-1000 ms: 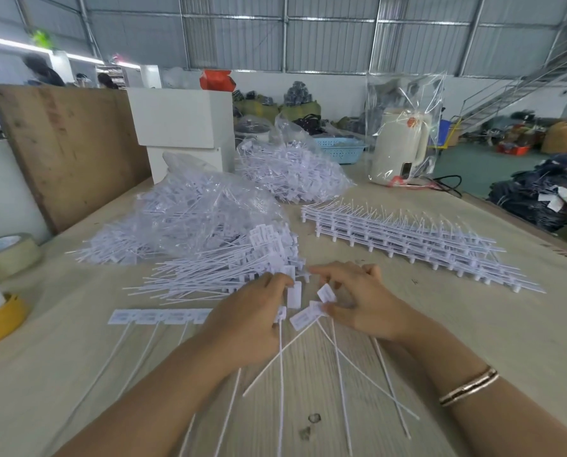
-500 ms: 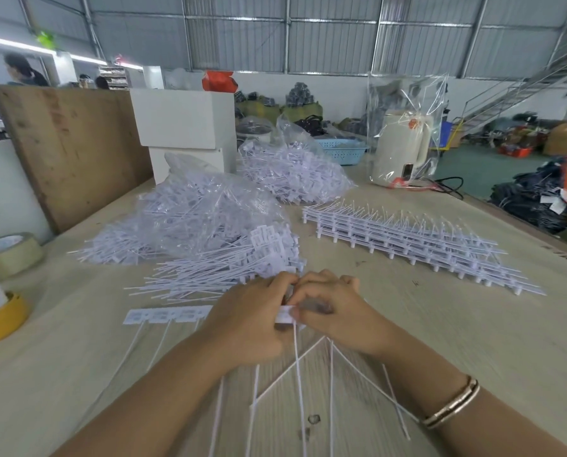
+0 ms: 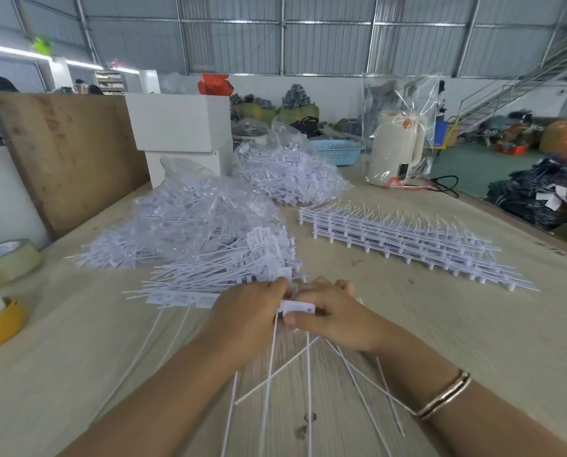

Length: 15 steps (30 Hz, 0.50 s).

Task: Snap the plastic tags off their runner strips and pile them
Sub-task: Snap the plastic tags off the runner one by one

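Most of the job looks unfinished, judging by the wide stack of runner strips [image 3: 407, 240] lying untouched on the far right of the wooden table [image 3: 473, 324]: rigid white plastic combs, layered flat, with thin spikes bristling along their far edge. Next in bulk, 2 clear crinkled bags [image 3: 209, 206] hold masses of white tags, and just in front of the nearer bag sits the loose pile of snapped tags [image 3: 229, 268], flat rectangular heads bunched at the right and fine straight tails fanned left. Nearer still, 1 short strip [image 3: 180, 296] of joined heads lies flat, running under the left hand, thin tails trailing toward the camera. Both hands meet at the middle of the table: the left hand [image 3: 246, 318] and the right hand [image 3: 331, 316] each pinch a small white tag head [image 3: 297, 306] between curled fingers and thumb, several slim stiff tails splaying below them.
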Motion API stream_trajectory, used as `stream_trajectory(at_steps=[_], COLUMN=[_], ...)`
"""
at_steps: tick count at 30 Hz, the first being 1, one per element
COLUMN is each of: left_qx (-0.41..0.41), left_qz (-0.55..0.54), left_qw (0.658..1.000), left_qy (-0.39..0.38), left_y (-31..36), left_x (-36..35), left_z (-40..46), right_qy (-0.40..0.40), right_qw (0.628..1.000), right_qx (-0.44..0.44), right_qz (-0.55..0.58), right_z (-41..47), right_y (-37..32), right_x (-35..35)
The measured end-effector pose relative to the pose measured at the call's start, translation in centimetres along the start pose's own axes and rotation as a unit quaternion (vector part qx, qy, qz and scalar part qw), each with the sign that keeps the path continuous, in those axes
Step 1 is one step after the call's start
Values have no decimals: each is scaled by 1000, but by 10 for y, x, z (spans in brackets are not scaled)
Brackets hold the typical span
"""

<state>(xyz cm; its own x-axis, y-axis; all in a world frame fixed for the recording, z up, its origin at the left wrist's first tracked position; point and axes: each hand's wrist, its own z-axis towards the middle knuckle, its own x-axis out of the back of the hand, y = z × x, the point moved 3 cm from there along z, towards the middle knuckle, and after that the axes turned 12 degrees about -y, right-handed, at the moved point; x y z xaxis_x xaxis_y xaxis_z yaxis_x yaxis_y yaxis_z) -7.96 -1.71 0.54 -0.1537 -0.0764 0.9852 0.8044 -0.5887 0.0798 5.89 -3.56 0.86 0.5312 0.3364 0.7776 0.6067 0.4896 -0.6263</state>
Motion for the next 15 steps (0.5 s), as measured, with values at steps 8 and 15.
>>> stream_trajectory(at_steps=[8, 15], left_qx=[-8, -5], left_qz=[-88, -237], left_qw=[995, 970], left_qy=[-45, -54], left_y=[-7, -18], left_x=[-11, -10], left_z=[4, 7], right_qy=[74, 145], right_qw=[988, 968], right_qx=[39, 63], right_qz=[-130, -197], right_z=[0, -3], right_y=[2, 1], right_x=[-2, 2])
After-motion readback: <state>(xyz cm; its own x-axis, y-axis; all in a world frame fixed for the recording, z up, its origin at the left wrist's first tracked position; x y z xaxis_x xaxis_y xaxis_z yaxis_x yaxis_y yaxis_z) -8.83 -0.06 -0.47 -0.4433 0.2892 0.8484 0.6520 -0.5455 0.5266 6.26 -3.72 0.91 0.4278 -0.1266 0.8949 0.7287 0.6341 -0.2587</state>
